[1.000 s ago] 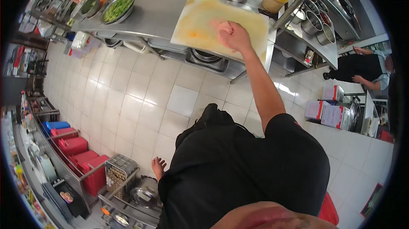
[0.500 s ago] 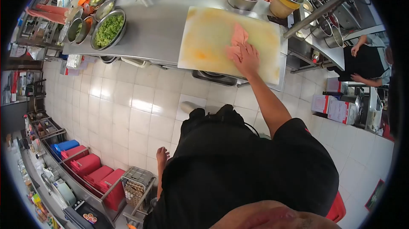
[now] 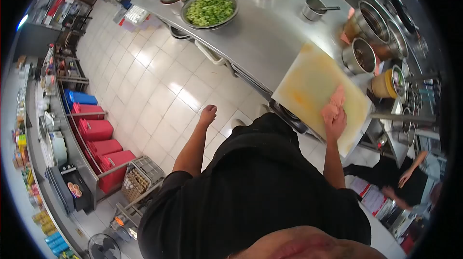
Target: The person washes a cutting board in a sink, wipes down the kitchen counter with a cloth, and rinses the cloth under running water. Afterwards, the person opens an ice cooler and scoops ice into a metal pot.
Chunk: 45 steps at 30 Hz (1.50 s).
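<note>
A pink cloth (image 3: 338, 97) lies bunched on the white cutting board (image 3: 305, 78), whose surface has yellow-orange stains. Over the cloth's near end, my right hand (image 3: 336, 125) has its fingers closed on it. My left hand (image 3: 208, 115) hangs in the air above the tiled floor, away from the counter. Its fingers are curled in, and I see nothing in them.
A bowl of chopped greens (image 3: 210, 10) stands on the steel counter (image 3: 270, 32). Pots, including one with dark contents (image 3: 360, 55), and a yellowish tub (image 3: 384, 84) border the board. Red bins (image 3: 96, 130) line the left. A co-worker (image 3: 415, 174) is at lower right.
The view has turned, so the counter and board now sit further right and slanted. My left hand has risen forward from beside my body. My right hand still grips the cloth.
</note>
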Each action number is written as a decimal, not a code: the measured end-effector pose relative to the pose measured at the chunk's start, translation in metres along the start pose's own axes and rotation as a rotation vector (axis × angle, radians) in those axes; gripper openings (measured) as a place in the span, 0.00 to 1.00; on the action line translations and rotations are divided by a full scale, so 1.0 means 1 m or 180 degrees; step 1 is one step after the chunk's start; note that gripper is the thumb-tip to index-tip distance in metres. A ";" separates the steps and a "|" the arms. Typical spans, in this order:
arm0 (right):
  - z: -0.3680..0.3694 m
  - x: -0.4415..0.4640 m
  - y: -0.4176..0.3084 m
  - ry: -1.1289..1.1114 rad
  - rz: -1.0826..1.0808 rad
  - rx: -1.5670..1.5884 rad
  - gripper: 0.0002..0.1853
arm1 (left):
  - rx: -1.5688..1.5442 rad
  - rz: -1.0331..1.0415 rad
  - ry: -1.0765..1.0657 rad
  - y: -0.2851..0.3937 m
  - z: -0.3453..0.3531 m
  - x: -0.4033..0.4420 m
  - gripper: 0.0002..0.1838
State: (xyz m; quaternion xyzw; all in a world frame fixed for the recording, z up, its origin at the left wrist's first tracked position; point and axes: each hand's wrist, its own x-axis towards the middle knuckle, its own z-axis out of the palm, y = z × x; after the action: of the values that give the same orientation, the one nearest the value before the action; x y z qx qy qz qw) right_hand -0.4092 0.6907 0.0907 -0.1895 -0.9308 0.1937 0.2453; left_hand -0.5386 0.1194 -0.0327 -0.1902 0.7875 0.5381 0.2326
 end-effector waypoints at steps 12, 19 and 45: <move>0.022 0.206 0.071 0.1348 0.0671 0.0316 0.39 | -0.0746 -0.0899 0.0433 0.027 -0.042 -0.006 0.17; 0.047 0.244 0.077 0.0666 0.1669 -0.0043 0.28 | -0.1725 -0.0033 0.0969 0.156 -0.073 0.041 0.18; 0.175 0.174 -0.241 -0.0130 -0.0549 0.1238 0.19 | -0.1944 0.0713 0.1273 0.452 -0.269 0.371 0.09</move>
State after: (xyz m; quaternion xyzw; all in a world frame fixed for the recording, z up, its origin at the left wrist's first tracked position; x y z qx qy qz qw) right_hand -0.7048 0.5159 0.1262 -0.0543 -0.8934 0.3519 0.2740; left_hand -1.1345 0.0074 0.1831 -0.2648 0.6367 0.7223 -0.0533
